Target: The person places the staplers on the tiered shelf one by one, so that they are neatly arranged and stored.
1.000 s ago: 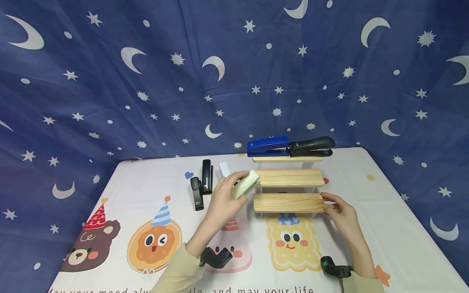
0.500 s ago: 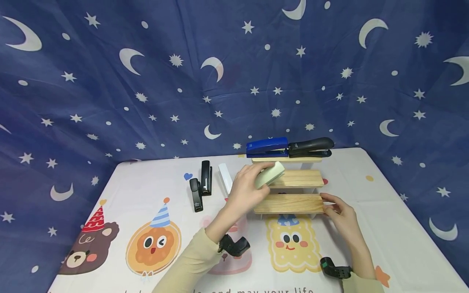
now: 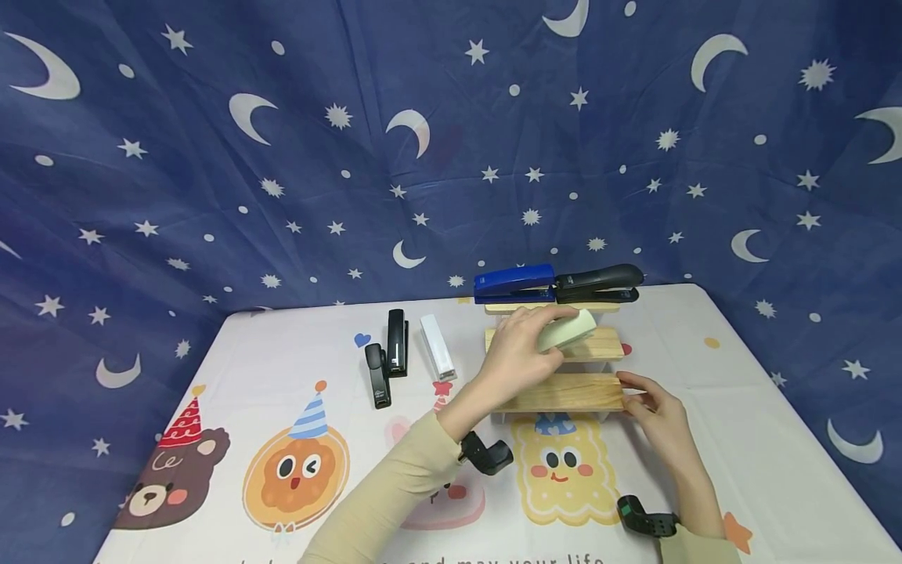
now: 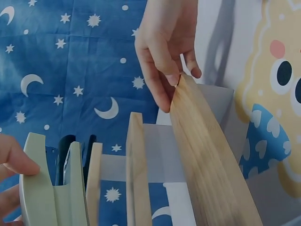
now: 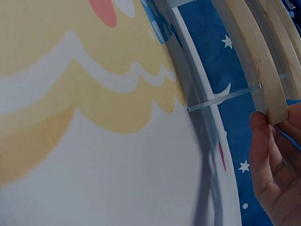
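Observation:
My left hand (image 3: pixel 514 356) grips a pale green stapler (image 3: pixel 568 330) above the middle step (image 3: pixel 607 345) of a wooden three-step rack. In the left wrist view, fingertips (image 4: pixel 23 162) lie on the stapler's (image 4: pixel 38 188) side. It appears tilted in the head view; contact with the step cannot be told. At the rack's right, my right hand (image 3: pixel 658 415) pinches the end of the lowest step (image 3: pixel 557 394) between thumb and fingers, seen also on the plank (image 5: pixel 268 70) in the right wrist view. On the top step lie a blue stapler (image 3: pixel 514 283) and a black stapler (image 3: pixel 599 283), end to end.
Left of the rack, a white stapler (image 3: pixel 438 347), a black stapler (image 3: pixel 398 342) and a smaller black stapler (image 3: pixel 377 376) lie on the table. A cartoon-printed cloth (image 3: pixel 296 470) covers the table. Behind hangs a blue curtain (image 3: pixel 317 196) with moons and stars.
My left hand has carried the pale green stapler rightward, from the rack's left edge to over the middle step's right half. The white stapler is now uncovered. My right hand stays put.

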A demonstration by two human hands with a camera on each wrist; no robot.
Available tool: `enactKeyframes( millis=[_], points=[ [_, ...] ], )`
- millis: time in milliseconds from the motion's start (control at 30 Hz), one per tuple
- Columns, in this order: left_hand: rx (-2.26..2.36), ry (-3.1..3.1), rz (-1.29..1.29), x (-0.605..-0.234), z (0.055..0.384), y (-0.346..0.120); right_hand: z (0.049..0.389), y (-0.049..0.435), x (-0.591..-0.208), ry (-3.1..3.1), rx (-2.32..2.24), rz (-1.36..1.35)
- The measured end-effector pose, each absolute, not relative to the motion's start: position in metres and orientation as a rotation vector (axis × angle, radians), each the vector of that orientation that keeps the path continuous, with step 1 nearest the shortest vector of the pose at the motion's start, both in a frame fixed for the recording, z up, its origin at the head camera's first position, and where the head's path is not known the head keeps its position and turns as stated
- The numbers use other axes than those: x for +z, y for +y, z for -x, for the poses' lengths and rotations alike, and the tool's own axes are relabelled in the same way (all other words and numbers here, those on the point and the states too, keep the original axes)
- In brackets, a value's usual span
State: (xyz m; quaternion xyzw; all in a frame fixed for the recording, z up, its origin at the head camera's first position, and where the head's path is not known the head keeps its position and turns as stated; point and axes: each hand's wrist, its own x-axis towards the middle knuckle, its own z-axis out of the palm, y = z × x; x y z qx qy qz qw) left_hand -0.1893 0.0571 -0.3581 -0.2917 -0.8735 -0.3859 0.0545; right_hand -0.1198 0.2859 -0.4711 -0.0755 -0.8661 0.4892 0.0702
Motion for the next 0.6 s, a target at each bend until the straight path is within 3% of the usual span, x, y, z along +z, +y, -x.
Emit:
enactKeyframes(
  millis=[600],
  points=[
    [-1.136, -2.732, 1.023, -0.361, 0.216, 0.095, 0.118, 0.285, -0.466, -2.62, 1.478, 0.226]
  ],
)
